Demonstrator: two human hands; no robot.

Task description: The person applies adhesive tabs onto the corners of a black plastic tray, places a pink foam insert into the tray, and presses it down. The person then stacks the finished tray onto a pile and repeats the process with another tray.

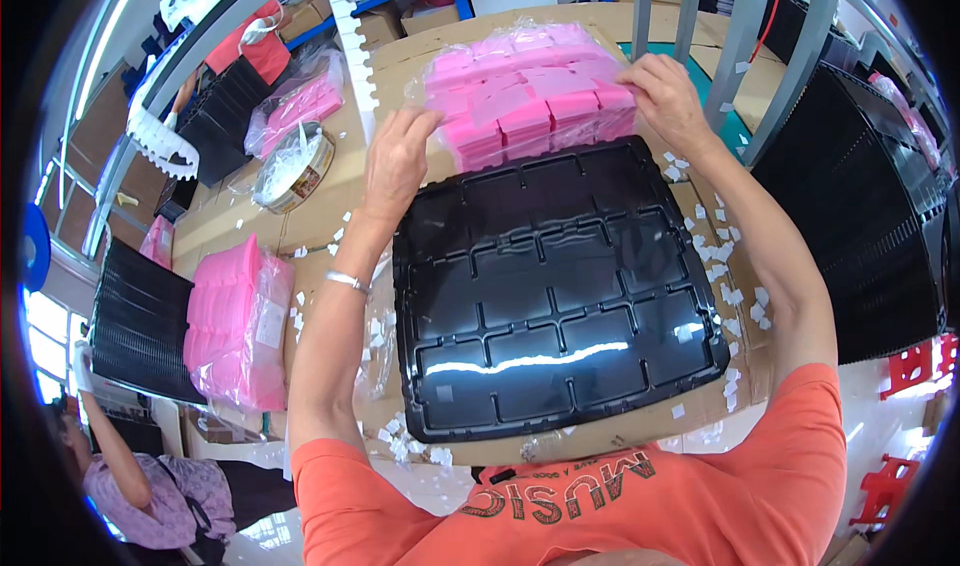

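Observation:
A black plastic tray [560,316] with shallow moulded compartments lies in front of me on the cardboard-covered table. Just beyond it sits a block of pink sheet stacks [530,116], partly wrapped in a clear plastic bag [440,66]. My left hand [400,161] is at the block's left side, thumb and fingertips pinched together at the edge of the plastic. On the opposite side, my right hand [668,101] pinches at the upper right edge of the same pack. What exactly lies between the fingertips is hard to see.
Small white scraps [715,256] are scattered around the tray. At left are another bagged pink pack [235,321], a round tin [295,166] and stacked black trays [145,316]. Tall black tray stacks [850,196] and grey metal posts [735,46] stand at right. Another person [170,496] is at lower left.

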